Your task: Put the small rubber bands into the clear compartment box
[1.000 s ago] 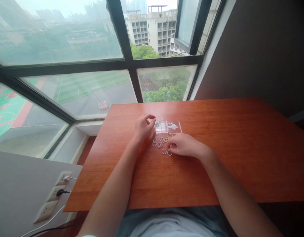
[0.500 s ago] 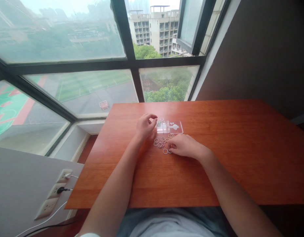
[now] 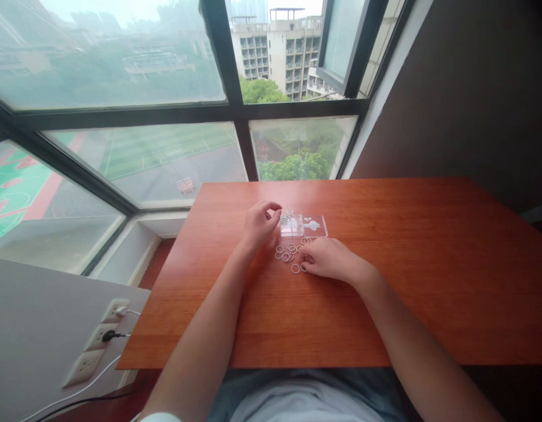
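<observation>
A small clear plastic box point(image 3: 292, 230) lies on the table with its lid point(image 3: 315, 226) folded open to the right; a pale printed figure shows on the lid. Small items point(image 3: 285, 217) lie in the box's far left part, too tiny to name. At its left edge is my left hand point(image 3: 261, 224), fingers bent, thumb and fingertips against the box's corner. Several thin pale rings point(image 3: 287, 256) are scattered in front of the box. My right hand point(image 3: 324, 258) is low over their right side, fingers pinched at a ring point(image 3: 303, 268) that the fingertips partly cover.
The reddish-brown wooden table point(image 3: 429, 269) extends far to the right. Behind it stand large windows with dark frames point(image 3: 242, 111). Wall sockets point(image 3: 95, 340) with plugged-in cables are at the lower left, beside the table's edge.
Both hands stay almost where they were, by the box and by the rings. The whole view has shifted very slightly.
</observation>
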Demonstrator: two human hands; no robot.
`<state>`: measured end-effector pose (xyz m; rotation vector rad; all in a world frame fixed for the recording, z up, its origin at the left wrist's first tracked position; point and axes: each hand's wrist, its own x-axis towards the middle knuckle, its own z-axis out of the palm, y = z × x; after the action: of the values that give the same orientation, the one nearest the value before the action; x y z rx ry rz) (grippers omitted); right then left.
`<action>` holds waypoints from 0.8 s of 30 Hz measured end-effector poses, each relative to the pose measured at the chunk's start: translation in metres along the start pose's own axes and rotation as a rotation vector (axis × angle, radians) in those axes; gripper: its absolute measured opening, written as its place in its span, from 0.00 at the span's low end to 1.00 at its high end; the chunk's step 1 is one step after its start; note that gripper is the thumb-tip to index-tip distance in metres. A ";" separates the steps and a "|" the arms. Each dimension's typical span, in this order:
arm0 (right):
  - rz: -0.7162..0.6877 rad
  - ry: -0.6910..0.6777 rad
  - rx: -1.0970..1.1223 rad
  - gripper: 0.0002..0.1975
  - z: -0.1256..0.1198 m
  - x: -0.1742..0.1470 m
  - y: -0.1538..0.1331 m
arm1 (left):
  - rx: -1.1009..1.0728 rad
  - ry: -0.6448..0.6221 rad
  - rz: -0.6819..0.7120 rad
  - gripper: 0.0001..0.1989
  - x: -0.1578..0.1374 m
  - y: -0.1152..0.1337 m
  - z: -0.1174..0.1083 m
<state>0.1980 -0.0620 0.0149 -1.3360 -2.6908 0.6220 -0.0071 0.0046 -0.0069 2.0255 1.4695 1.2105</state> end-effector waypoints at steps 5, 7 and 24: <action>0.000 0.002 -0.038 0.08 0.004 0.002 0.002 | -0.006 -0.001 -0.001 0.07 0.000 -0.001 0.001; -0.009 -0.002 -0.018 0.07 0.004 0.003 0.003 | -0.003 -0.005 -0.001 0.06 0.000 -0.001 0.001; 0.075 0.693 0.302 0.06 -0.003 0.009 0.017 | -0.023 -0.038 -0.030 0.07 -0.001 0.004 0.003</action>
<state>0.2060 -0.0451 0.0097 -1.2709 -1.9231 0.4367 -0.0024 0.0024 -0.0068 1.9930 1.4566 1.1659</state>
